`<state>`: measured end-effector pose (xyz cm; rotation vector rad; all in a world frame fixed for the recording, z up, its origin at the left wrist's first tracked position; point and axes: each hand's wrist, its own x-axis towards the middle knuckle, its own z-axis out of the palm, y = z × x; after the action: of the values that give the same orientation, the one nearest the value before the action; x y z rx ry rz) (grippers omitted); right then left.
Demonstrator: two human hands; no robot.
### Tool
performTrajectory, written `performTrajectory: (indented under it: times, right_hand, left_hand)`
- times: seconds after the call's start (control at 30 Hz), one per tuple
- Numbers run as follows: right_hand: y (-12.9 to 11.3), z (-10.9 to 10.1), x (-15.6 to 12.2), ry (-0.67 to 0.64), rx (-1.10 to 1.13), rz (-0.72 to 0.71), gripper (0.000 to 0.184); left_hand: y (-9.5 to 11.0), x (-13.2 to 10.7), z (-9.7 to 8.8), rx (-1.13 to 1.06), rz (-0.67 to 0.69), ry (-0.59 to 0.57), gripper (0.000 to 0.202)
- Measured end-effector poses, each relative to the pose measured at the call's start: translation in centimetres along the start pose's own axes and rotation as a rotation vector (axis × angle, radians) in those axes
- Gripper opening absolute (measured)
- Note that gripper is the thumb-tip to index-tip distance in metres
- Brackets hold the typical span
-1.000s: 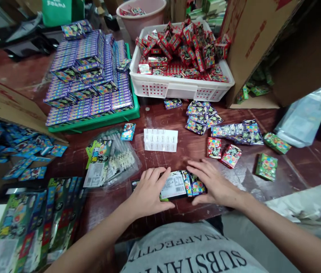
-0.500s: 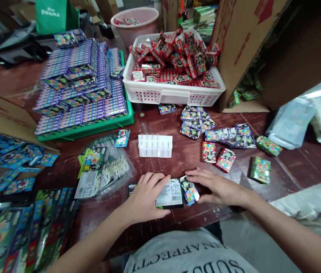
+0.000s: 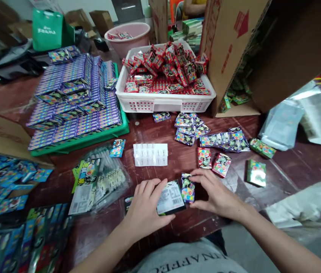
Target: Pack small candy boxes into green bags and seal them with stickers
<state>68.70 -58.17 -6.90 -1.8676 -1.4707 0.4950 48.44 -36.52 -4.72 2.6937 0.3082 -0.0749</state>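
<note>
My left hand (image 3: 146, 206) lies across a flat black printed package (image 3: 170, 198) with a white barcoded panel, its fingers over the far side and thumb by the near edge. The palm hides the package's middle. Against the package's right end stands a small purple candy-style box (image 3: 188, 188) with colourful print. My right hand (image 3: 215, 195) grips that box at its far and near ends, between fingers and thumb. Beyond the hands is a white sheet of round stickers (image 3: 150, 154). A red box (image 3: 204, 158) and another red box (image 3: 221, 164) lie past my right hand.
A white basket (image 3: 166, 104) of red boxes and a green tray (image 3: 92, 139) stacked with purple boxes stand at the back. Clear plastic bags (image 3: 111, 178) lie left. Open cartons (image 3: 228, 49) rise at the right. Green boxes (image 3: 256, 173) lie farther right.
The view has tilted up a little and shifted right. The purple box has turned straighter alongside the package's end, with my right hand still on it. My left hand stays on the package.
</note>
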Motion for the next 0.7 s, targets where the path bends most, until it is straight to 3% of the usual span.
performTrajectory:
  times: [0.17,0.37,0.57,0.7]
  right_hand:
    - [-0.3,0.9,-0.3,-0.088,0.042,-0.041,0.068]
    - [-0.5,0.5,-1.0,0.097,-0.061,0.043,0.062]
    - [0.0,0.4,-0.3,-0.196,0.091,-0.133,0.069]
    - [0.3,1.5,0.4,-0.075,0.099,-0.049,0.062]
  left_hand:
    - [0.3,0.0,0.5,0.003,-0.009,0.021,0.092]
    - [0.0,-0.1,0.1,0.016,-0.091,0.116,0.089]
    - [0.4,-0.1,-0.2,-0.042,0.063,-0.073,0.095]
    - [-0.1,0.1,-0.2,0.013,0.035,-0.058,0.096]
